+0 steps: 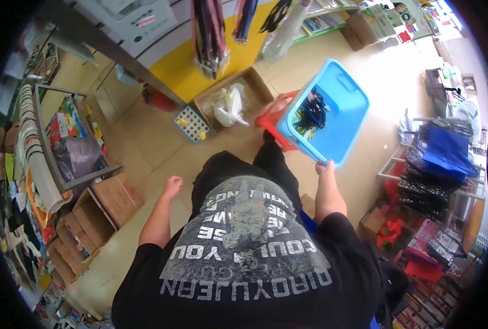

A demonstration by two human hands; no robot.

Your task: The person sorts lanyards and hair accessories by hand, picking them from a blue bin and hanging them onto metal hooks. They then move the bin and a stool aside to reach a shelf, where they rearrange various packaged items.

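Bin: I have a light-blue, rectangular plastic bin ahead and to the right of the wearer's body, its open mouth facing up toward my camera.
Bin contents: a tangle of thin black cords lies toward the left end, with small yellow-green pieces beside it; the right part of the floor inside is bare.
Bin edges: the left side is right beside a red plastic stool, which it partly hides; whether they touch I can't tell. Off the right edge I see open beige tiled floor.
Right arm: stretched forward from a black short sleeve.
Right hand: at the bin's near rim, thumb over the edge, gripping it; the other fingers are mostly hidden.
Left arm: angled forward and out, clear of the torso.
Left hand: fingers curled loosely inward; I see nothing in it, and floor surrounds it.
Front left: an open brown cardboard box holds a white plastic bag; a blue tray with round holes sits just beside it.
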